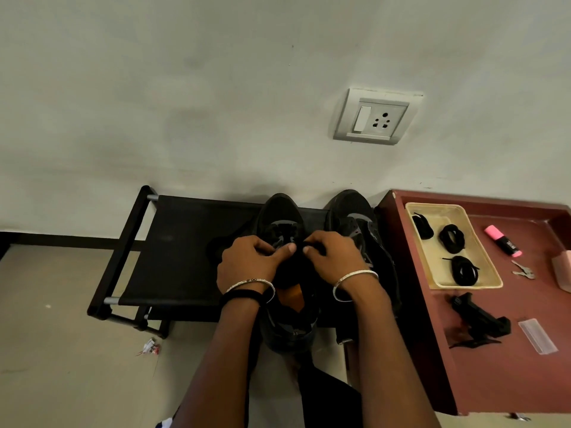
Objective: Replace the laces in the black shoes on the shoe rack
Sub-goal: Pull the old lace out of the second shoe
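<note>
Black shoe [279,223] on the rack [173,242], laces pinched by both hands

Home room: shoe rack [173,242], wall socket [375,117], tiled floor [55,319].

no legible text, pink highlighter [502,240] label print too small to read

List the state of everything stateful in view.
left hand: pinches the lace of the shoe under the hands
right hand: pinches the lace too
shoe under the hands: on the shoe rack, lacing underway
second shoe: on the rack, untouched
spare laces: three coiled bundles in the tray
wall socket: nothing plugged in
</note>
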